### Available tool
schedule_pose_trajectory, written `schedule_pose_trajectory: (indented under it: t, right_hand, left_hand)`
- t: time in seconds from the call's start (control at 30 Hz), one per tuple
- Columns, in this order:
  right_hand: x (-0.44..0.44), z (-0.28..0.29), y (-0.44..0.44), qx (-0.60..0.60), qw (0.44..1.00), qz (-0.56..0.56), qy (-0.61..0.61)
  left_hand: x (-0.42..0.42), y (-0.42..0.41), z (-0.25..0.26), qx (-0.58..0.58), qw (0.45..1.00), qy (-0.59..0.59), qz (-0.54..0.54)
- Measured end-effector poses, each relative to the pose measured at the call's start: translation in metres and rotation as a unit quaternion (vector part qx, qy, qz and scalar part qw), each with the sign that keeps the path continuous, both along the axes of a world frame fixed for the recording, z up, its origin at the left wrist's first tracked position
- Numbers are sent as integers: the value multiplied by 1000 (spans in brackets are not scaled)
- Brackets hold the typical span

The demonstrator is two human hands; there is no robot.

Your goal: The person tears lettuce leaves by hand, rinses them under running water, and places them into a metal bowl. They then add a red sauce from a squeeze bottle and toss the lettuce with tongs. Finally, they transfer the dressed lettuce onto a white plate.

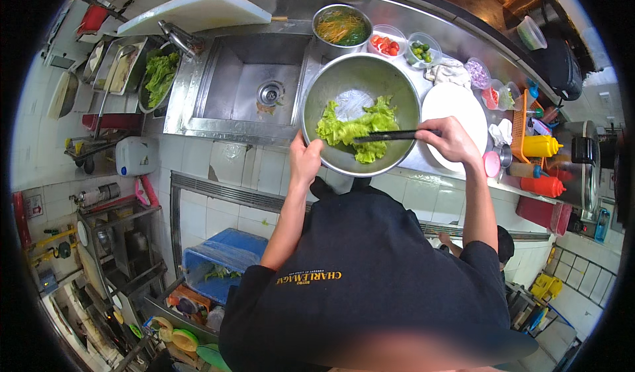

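Observation:
My left hand (306, 157) grips the near left rim of a large steel mixing bowl (325, 82), which is tilted towards me. Green lettuce leaves (357, 126) lie inside it. In my right hand (449, 138) is a black utensil, apparently tongs (392, 135), its far end among the leaves. Under my right hand and just right of the bowl lies a white oval plate (454, 106). Behind the bowl stand a steel pot (342, 47) with orange and green shreds in liquid, a tub of cut tomatoes (386, 44) and a tub of small green citrus (421, 52).
A steel sink (233, 79) lies to the left, with a white cutting board (198, 12) behind it and a lettuce bowl (159, 82) beyond. At right are a cloth (449, 72), chopped onion (477, 73), an orange basket (518, 124) and squeeze bottles (540, 146). Another person (505, 245) is behind at right.

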State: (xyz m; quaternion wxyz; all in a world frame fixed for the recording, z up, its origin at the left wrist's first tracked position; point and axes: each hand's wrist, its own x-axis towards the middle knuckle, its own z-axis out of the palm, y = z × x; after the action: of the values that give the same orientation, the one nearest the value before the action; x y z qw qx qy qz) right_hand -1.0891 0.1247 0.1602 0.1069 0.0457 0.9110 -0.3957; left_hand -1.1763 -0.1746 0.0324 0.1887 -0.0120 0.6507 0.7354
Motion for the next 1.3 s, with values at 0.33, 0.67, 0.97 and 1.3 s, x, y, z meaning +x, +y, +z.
schedule_pose_trajectory:
  t: [0.33,0.67,0.97,1.3]
  right_hand:
    - [-4,4,-31,182,978,-57,79]
    - [-10,-43,-18,16,962,-268,55]
    - [19,-19,-48,-17,995,-91,34]
    - [12,-6,-63,100,990,-82,60]
  left_hand:
    - [1,6,10,6,999,9,39]
    - [13,11,11,4,999,26,40]
    - [14,14,11,6,999,7,35]
    - [13,6,-5,27,999,-18,33]
